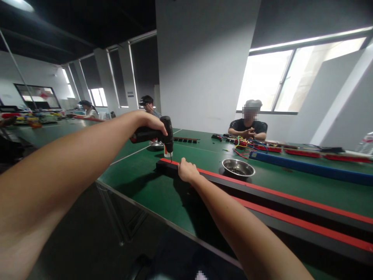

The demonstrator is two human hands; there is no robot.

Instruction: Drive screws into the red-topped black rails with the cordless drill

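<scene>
My left hand [150,123] is wrapped round a black cordless screwdriver [163,134] held bit down. Its tip touches the far end of a long black and red rail [262,192] that lies across the green table [140,177]. My right hand [188,171] is closed over the rail's top edge just right of the bit, fingers curled on it. A small steel bowl [238,167] holding dark small parts stands just behind the rail, to the right of my right hand.
A person sits across the table with coloured wires [241,144] and more red rails [303,152]. A long blue rail [309,168] lies behind the bowl. Another steel bowl [156,144] sits behind the screwdriver. Other people work at far tables on the left. The table edge drops off at the left.
</scene>
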